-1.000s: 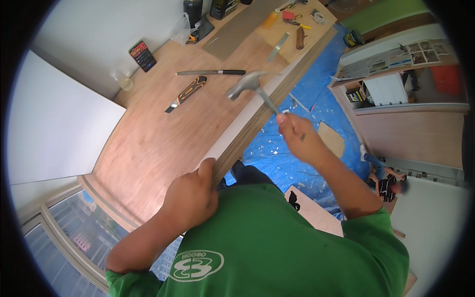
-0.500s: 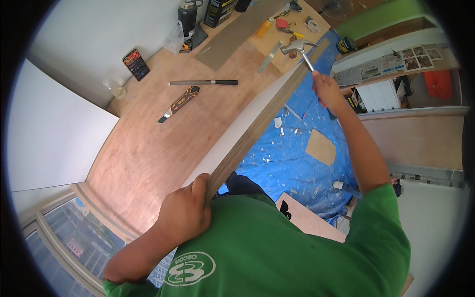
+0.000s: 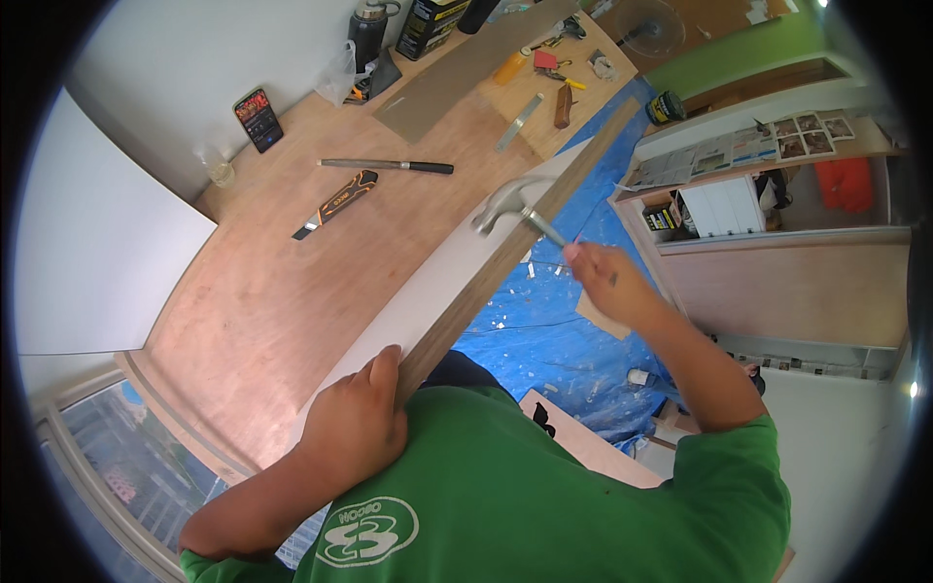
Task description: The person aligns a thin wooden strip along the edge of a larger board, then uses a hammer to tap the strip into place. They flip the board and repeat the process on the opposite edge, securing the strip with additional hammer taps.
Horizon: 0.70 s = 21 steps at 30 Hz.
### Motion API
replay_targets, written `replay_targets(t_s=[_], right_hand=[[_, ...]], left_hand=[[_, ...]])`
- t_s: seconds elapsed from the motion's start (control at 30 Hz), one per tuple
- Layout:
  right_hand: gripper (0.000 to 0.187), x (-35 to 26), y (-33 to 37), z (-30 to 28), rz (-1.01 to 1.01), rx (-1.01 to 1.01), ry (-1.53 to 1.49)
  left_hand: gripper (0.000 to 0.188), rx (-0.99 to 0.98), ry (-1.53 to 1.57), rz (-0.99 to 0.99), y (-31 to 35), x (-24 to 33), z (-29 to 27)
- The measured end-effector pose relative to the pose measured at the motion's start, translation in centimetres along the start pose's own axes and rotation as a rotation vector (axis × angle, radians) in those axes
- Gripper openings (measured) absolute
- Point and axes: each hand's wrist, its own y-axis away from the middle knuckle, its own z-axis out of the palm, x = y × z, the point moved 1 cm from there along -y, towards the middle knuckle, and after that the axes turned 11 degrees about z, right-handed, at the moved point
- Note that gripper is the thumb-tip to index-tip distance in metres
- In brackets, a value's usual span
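Observation:
A long board (image 3: 457,282) with a white face and a brown wooden edge lies on the wooden worktable (image 3: 262,301), running from near me toward the far right. My left hand (image 3: 355,428) grips its near end, fingers over the edge. My right hand (image 3: 607,282) holds a metal claw hammer (image 3: 510,204) by the handle; its blurred head is over the board's edge about midway along.
A utility knife (image 3: 335,202), a long file (image 3: 384,165), a phone (image 3: 258,119), a bottle (image 3: 367,29) and small tools lie on the table farther back. A large white panel (image 3: 87,243) sits at the left. Blue tarp (image 3: 554,330) covers the floor at the right.
My right hand swung the hammer from far up the board back down to the board's middle edge. My left hand has kept its grip on the near end.

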Motion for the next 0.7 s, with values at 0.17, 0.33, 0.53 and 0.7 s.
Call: replay_targets(t_s=[0.17,0.33,0.53,0.7], right_hand=[[0.06,3.9,-6.5,-4.6,0.2,0.129,-0.049],[0.06,5.3,-10.0,-7.3,0.278,0.14,-0.192],[0.059,5.9,-12.2,-8.8,0.281,0.13,-0.211],[0.058,6.7,-13.4,-10.0,0.324,0.128,-0.192]], left_hand=[[0.064,-0.037,0.024,-0.048,-0.1,0.4,0.1],[0.063,0.007,-0.006,-0.019,-0.2,0.7,0.1],[0.06,-0.024,-0.01,-0.035,-0.1,1.1,0.4],[0.058,-0.014,-0.025,-0.011,0.2,1.4,0.8]])
